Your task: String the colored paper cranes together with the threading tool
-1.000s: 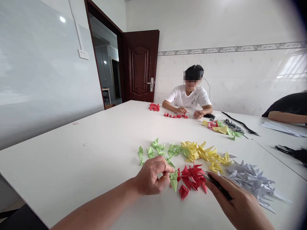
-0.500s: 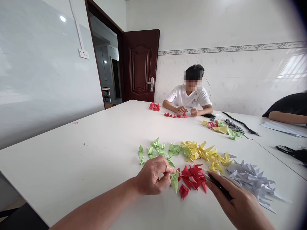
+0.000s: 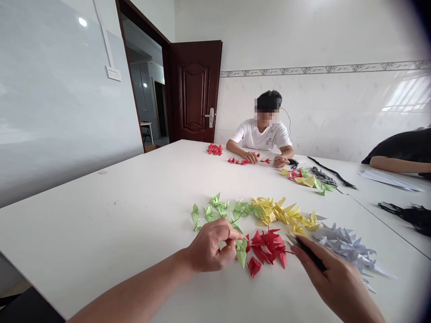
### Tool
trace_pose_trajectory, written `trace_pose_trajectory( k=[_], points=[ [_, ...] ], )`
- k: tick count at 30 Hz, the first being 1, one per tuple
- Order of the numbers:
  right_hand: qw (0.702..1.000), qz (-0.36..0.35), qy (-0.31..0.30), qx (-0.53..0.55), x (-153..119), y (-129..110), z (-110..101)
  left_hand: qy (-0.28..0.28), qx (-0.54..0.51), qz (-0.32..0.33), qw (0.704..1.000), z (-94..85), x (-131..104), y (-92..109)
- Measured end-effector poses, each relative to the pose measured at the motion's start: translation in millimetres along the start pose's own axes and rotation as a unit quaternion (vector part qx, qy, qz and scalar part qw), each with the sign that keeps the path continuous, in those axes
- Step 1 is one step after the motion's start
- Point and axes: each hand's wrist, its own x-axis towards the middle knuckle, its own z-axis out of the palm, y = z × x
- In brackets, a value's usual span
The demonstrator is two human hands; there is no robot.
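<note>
Fingers of the left hand (image 3: 210, 246) curl in a narrow pinch on a green paper crane (image 3: 241, 250), thumb and forefinger closed on its upper edge while its pointed end hangs down to the white table (image 3: 101, 215). The crane sits near the table's near edge, just left of a small heap of red cranes (image 3: 267, 246) and touching its nearest piece.

The right hand (image 3: 332, 280) rests near the same edge, right of the red heap, fingers stretched forward and closed lightly around a thin black stick (image 3: 310, 253) that runs along the forefinger; its tip reaches the edge of the red heap. What the stick is I cannot tell.

Beyond the hands, a loose row of green cranes (image 3: 218, 208) lies toward the middle of the table, running rightward into a band of yellow cranes (image 3: 283, 214). A pile of pale grey cranes (image 3: 346, 249) spreads just beside the right hand, toward the right edge.

At the far edge a person in a white shirt (image 3: 261, 134) sits with both hands on the table among a few red cranes (image 3: 240, 160), with another small red cluster (image 3: 214, 149) to the left. A mixed heap of coloured paper and dark cords (image 3: 313, 178) lies nearby. At the far right corner a sleeve and forearm of another person (image 3: 397, 157) lie on the table.
</note>
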Motion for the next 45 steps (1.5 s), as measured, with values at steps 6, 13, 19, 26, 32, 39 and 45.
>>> trace_pose_trajectory(
  k=[6,13,19,26,32,39,45],
  points=[
    [1.0,-0.011,-0.009,0.0,0,1,1,-0.001,-0.008,0.01,1.0,0.1,0,0],
    [1.0,-0.021,-0.022,0.006,-2,-1,3,0.002,-0.014,0.008,1.0,2.4,-4,-3],
    [0.999,-0.027,-0.026,0.011,-4,-4,4,-0.002,-0.015,-0.001,1.0,2.2,-3,-2],
    [0.999,0.031,0.012,-0.014,7,11,-5,-0.009,0.011,-0.003,1.0,-5.8,0,-6],
    [1.0,-0.011,0.013,0.005,4,2,-5,0.027,0.097,-0.075,0.992,-18.2,3,-24],
    [0.998,-0.035,-0.036,0.042,-1,-4,3,0.016,0.116,-0.115,0.986,-17.9,1,-27],
    [0.996,-0.056,-0.056,0.038,-5,-2,7,-0.011,0.088,-0.116,0.989,-13.1,-2,-26]
  ],
)
